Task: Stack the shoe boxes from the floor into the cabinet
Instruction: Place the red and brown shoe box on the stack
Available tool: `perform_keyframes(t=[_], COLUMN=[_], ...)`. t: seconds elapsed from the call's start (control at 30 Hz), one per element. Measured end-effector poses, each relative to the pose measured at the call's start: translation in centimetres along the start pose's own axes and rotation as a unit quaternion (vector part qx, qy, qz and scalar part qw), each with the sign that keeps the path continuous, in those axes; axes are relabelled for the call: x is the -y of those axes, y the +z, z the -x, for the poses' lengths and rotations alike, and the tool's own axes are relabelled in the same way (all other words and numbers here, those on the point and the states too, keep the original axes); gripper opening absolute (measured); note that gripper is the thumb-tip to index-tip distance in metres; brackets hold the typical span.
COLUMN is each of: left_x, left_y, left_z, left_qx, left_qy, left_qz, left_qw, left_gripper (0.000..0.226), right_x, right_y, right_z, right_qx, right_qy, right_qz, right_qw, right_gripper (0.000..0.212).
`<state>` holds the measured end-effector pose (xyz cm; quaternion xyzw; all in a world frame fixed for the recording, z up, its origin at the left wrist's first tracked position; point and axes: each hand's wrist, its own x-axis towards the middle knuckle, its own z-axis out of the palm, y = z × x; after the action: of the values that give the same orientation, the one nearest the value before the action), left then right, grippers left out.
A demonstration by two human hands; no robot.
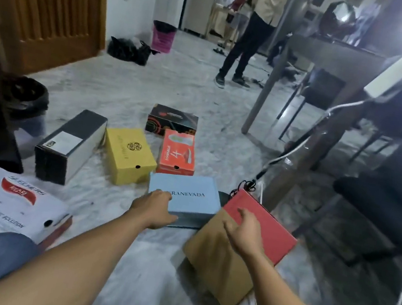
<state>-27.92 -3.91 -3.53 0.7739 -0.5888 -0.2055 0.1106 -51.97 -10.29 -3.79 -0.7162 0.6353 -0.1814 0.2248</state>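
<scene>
Several shoe boxes lie on the marble floor. My left hand (154,207) grips the near left corner of a light blue box (187,195) with dark lettering. My right hand (245,230) hovers open, fingers spread, over a red and brown box (219,256) just right of the blue one. Farther off lie a yellow box (129,155), an orange box (178,152), a black patterned box (172,121) and a long black and silver box (69,146). A white box (4,202) sits at the near left. No cabinet opening can be made out.
A wooden door (52,2) stands at the far left and a dark bin (27,102) beside it. A table leg (266,88), chairs and a white cable (299,147) crowd the right. A person (251,35) stands at the back, near black bags (129,49).
</scene>
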Motion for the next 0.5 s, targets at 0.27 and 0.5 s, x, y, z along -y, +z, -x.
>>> perform_keyframes(t=[0.27,0.5], left_x=[-10.3,-14.8], left_y=[6.7,9.4], left_z=[-6.7,-10.2], left_qx=[0.052,0.080], left_qy=[0.033,0.044], left_qz=[0.168,0.256], left_qw=[0.984,0.962], left_gripper=[0.083,0.100], right_x=[-9.8,-14.6], right_y=[-4.7,-4.4], right_z=[-2.7,-3.5], right_qx=[-0.211,-0.179], right_qy=[0.173,0.166], right_qz=[-0.004,-0.100], right_qw=[0.962,0.965], right_gripper=[0.055,0.047])
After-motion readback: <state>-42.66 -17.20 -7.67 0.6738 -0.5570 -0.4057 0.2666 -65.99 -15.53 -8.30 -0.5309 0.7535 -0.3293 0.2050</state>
